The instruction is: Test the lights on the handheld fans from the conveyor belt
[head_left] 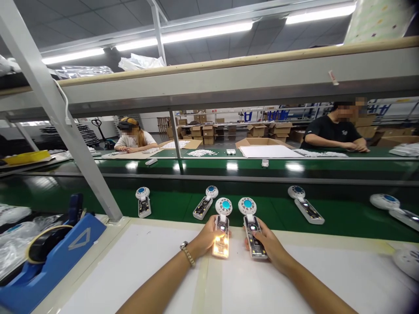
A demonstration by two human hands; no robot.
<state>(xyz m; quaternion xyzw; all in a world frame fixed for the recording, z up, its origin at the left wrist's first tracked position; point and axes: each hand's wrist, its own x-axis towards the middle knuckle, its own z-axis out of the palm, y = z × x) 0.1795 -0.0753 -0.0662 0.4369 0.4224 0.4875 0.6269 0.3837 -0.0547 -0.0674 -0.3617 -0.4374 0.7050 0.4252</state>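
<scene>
My left hand [209, 235] is closed around a white handheld device with a round head and a blue disc [224, 206]; warm yellow light glows from the lower part of its body. Beside it, my right hand [266, 244] grips a matching device [248, 205], thumb on the dark face, where one small white light shows. Both devices are held upright, heads away from me and apart, over the edge of the white worktop [242, 288]. Just beyond lies another such device [203, 207] on the green conveyor belt [173, 209].
More round-headed devices [143, 207] [309, 211] lie along the belt. A blue tape dispenser [55, 257] stands at left near a slanted grey post [65, 104]. An overhead shelf [209, 85] crosses the view. Two people sit across the line, near white parts [202, 152] and a carton [268, 149].
</scene>
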